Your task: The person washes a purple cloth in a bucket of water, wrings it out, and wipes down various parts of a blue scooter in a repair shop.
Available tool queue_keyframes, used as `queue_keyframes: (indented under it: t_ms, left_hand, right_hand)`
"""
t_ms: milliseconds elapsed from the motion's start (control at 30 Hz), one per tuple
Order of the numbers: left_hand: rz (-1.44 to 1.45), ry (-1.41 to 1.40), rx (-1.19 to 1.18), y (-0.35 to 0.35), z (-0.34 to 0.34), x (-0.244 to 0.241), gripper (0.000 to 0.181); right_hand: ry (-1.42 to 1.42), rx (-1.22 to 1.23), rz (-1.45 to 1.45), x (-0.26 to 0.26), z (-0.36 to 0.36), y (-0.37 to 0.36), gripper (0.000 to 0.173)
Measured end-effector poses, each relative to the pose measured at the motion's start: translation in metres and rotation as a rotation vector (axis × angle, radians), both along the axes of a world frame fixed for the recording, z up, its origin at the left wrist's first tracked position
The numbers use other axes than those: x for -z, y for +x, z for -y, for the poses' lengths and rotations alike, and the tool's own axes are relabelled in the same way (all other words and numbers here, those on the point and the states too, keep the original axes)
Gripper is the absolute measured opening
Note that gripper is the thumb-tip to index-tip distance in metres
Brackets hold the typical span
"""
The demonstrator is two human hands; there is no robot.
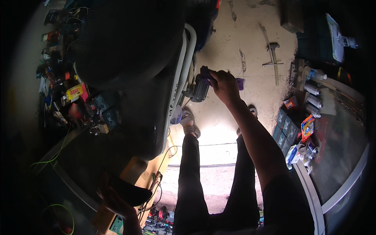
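Note:
My right hand point(225, 86) grips a purple cloth point(206, 73) just above a black ribbed part point(200, 90) on the side of a large dark machine or vehicle; whether the cloth touches it I cannot tell. My left hand point(117, 201), at the lower left, holds a dark curved object point(132, 192) whose kind is hard to make out in shadow. Between the hands runs the dark body point(141, 126) with a pale edge point(176, 76) that bears writing. A light grey tube point(192, 35) bends along its upper end.
A hammer point(274, 58) and a thin metal tool lie on the concrete floor point(229, 38). Spray cans point(314, 101), boxes and a plastic bottle point(318, 74) stand at the right. Cables point(155, 182) run beside cardboard at the lower left. Cluttered goods line the left.

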State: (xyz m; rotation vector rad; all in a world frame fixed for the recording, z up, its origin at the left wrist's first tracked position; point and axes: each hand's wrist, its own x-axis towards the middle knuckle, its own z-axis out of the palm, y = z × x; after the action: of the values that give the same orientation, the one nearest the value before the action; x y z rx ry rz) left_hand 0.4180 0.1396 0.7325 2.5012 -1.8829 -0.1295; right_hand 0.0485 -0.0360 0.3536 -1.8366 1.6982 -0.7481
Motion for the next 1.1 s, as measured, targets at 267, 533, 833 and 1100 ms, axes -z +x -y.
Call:
queue_keyframes:
  t_ms: [267, 533, 833, 1100]
  left_hand:
    - [0.132, 0.088, 0.243, 0.001, 0.009, 0.011, 0.063]
    - [0.136, -0.312, 0.754, 0.052, 0.004, 0.037, 0.046]
    - [0.149, 0.039, 0.473, 0.013, 0.014, 0.009, 0.067]
    - [0.088, -0.024, 0.627, 0.022, 0.020, 0.015, 0.071]
  right_hand:
    - [-0.125, -0.099, -0.304, 0.129, 0.071, 0.076, 0.018]
    - [0.028, -0.563, -0.533, 0.123, 0.066, 0.091, 0.022]
    - [-0.080, -0.347, -0.546, 0.129, 0.072, 0.079, 0.009]
    - [-0.062, -0.748, -0.313, 0.136, 0.068, 0.067, 0.006]
